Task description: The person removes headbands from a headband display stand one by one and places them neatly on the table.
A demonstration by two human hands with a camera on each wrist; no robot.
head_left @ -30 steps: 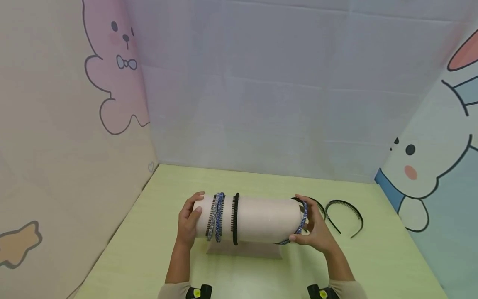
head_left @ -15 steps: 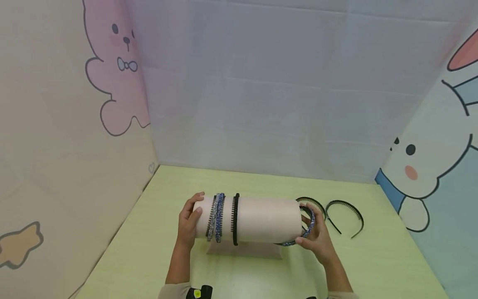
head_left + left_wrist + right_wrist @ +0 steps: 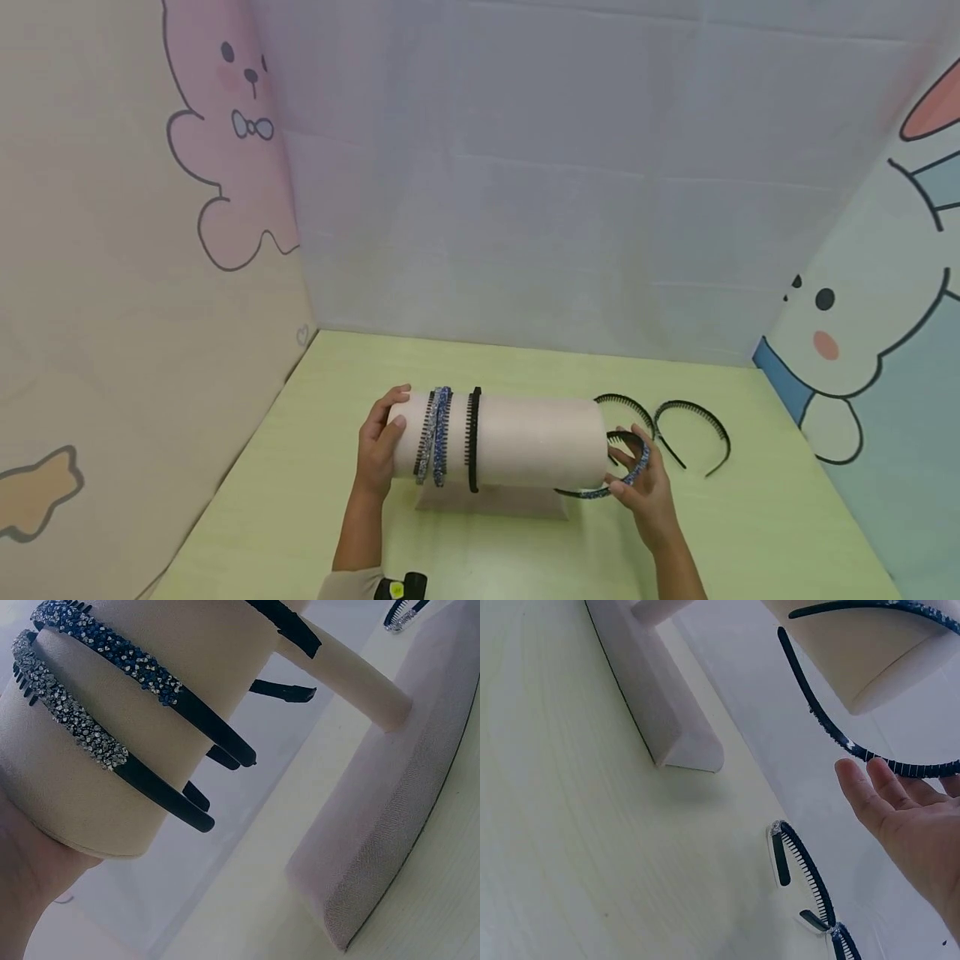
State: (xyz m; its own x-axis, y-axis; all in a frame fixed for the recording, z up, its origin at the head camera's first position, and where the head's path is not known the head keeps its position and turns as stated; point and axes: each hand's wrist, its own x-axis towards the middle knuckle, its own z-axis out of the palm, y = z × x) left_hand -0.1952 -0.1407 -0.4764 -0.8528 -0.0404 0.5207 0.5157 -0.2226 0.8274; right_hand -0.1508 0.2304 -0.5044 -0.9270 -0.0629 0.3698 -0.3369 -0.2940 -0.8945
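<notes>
A pale padded roll (image 3: 540, 437) lies sideways on its stand's flat base (image 3: 491, 502). My left hand (image 3: 377, 446) grips the roll's left end. Around the roll sit a silver glitter headband (image 3: 90, 739), a blue glitter headband (image 3: 135, 671) close beside it, and a black toothed headband (image 3: 473, 442) further right. At the right end, my right hand (image 3: 649, 500) holds another blue glitter headband (image 3: 637, 471) between thumb and fingers. That headband is tilted, mostly off the roll's end, with one tip reaching below the roll. The right wrist view shows fingertips touching its curve.
Two black toothed headbands, one (image 3: 628, 402) just behind the right hand and another (image 3: 697, 408) to its right, lie on the pale green table (image 3: 750, 517). Cloth walls with cartoon animals enclose the back and sides.
My right hand has moved right and slightly towards me, drawing the blue glitter headband away from the roll's right end. The left hand and the roll have stayed in place.
</notes>
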